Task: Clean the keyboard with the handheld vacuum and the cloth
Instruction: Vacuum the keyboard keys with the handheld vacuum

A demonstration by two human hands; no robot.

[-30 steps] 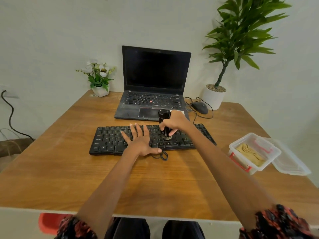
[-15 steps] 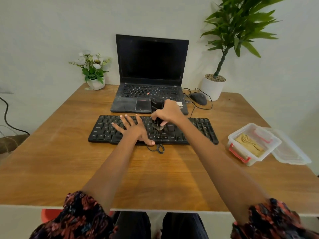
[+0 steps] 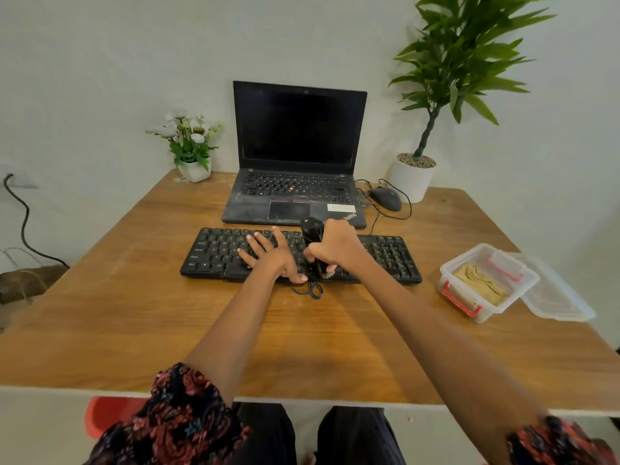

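Both hands worked the keyboard (image 3: 214, 253): the right hand (image 3: 335, 245) kept its grip curled round the handheld vacuum (image 3: 312, 234), held upright with its brush end down on the keys near the front edge, probably to lift dust from between them. The left hand (image 3: 268, 255), fingers spread flat at the vacuum's nine o'clock, apparently steadied the board on the table (image 3: 134, 313). The cloth (image 3: 479, 283) waited in the open container (image 3: 469, 305) at three o'clock, likely for wiping afterwards.

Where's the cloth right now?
The cloth lies in the open plastic container on the table's right side, beside its lid, right of the keyboard.
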